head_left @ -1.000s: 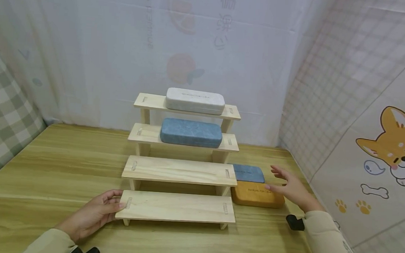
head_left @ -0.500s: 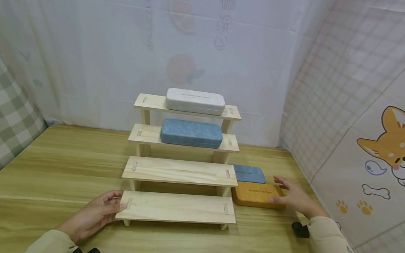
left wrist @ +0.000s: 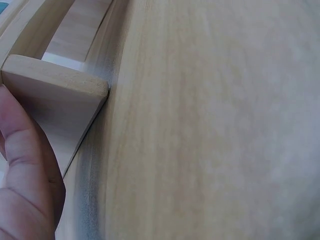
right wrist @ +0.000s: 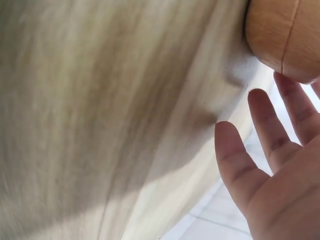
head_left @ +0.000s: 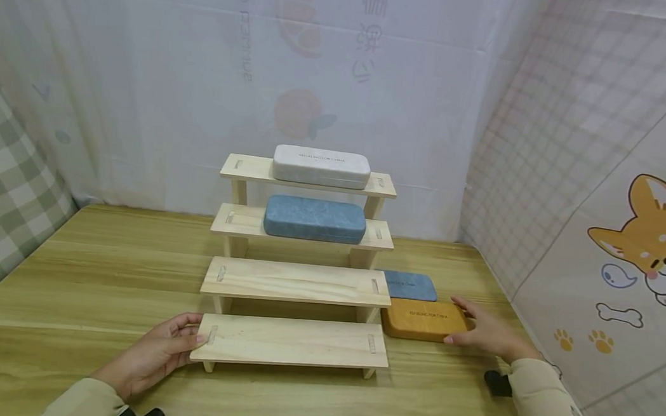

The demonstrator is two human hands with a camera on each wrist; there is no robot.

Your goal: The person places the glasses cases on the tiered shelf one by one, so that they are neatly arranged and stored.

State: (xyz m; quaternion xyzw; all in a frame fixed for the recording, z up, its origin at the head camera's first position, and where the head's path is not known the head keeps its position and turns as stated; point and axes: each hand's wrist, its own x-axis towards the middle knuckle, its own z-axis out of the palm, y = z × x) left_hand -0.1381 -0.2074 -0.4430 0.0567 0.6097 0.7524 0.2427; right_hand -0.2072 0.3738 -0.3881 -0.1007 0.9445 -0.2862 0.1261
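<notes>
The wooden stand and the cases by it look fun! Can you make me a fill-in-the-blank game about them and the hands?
1. On the top shelf of the stand is the ____ case.
2. The blue case on the stand sits on the ____ shelf from the top.
3. The left hand grips the ____ shelf.
4. The right hand is at the ____ end of the orange case.

Missing words: white; second; bottom; right.
</notes>
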